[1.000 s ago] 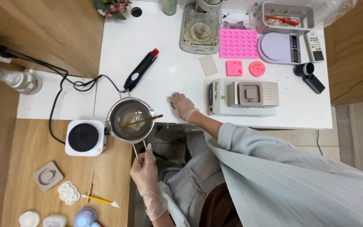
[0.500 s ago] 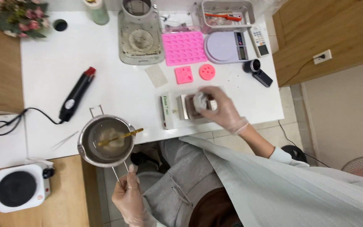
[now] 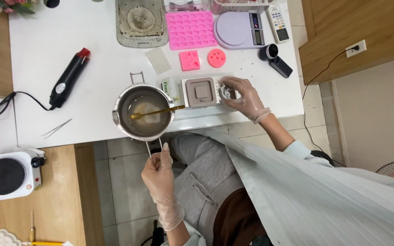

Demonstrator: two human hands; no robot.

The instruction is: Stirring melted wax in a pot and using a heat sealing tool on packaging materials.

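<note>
Left hand point(image 3: 159, 172), gloved, grips the wire handle of the steel pot point(image 3: 143, 111), holding it over the front edge of the white worktop point(image 3: 42, 68). Pot holds pale liquid; a gold spoon point(image 3: 157, 112) lies across it, tip over the right rim. Right hand point(image 3: 241, 93), gloved, fingers closed on the right end of the grey rectangular mould point(image 3: 204, 91), just right of the pot. Behind the mould: two small pink moulds point(image 3: 202, 59), a large pink mould tray point(image 3: 191, 29), a lilac scale point(image 3: 239, 29). Black heat gun point(image 3: 69, 78) to the left, tweezers point(image 3: 56, 128) near the front edge.
</note>
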